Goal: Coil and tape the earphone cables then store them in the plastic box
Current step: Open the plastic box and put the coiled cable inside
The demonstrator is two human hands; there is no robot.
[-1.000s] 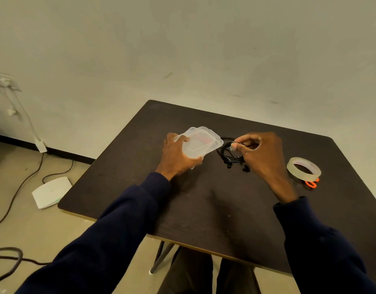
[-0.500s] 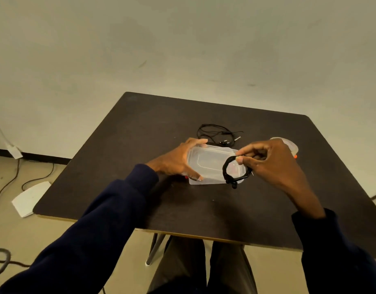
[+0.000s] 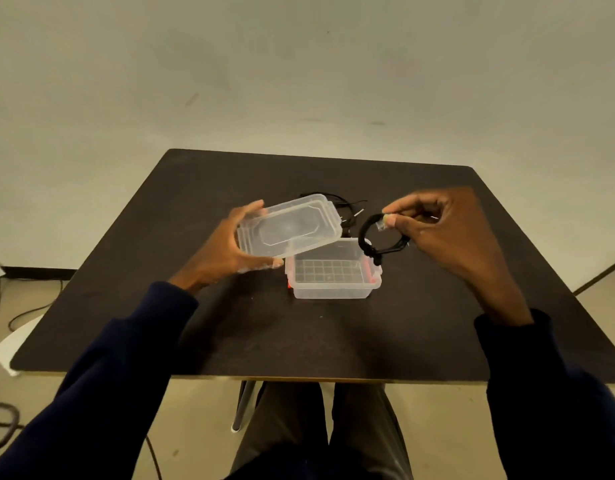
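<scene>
From my seat I see the left hand (image 3: 226, 251) gripping the clear lid (image 3: 288, 226) by its left end, thumb on the near edge and the other fingers (image 3: 254, 206) curled over the far edge. It holds the lid tilted, raised off to the left. I take that as a way to keep the mouth of the plastic box (image 3: 334, 289) free.

The box stands open on the dark surface (image 3: 195, 323), near the middle, with nothing in it that I can see. Its red latches (image 3: 370, 273) show at the sides.

The right hand (image 3: 451, 237) pinches the coiled earphone cable (image 3: 366, 237) between thumb and fingertips at the top of the loop, where a bit of clear tape (image 3: 380, 226) seems to bind it. The coil hangs just above the box's far right corner. Holding it at the taped spot would keep the turns together on the way in.

A loose earphone cable (image 3: 347, 205) lies uncoiled on the surface beyond the lid, so I judge one set is ready to store and one is waiting. Next the coil should go down flat, so that the lid can close over it.
</scene>
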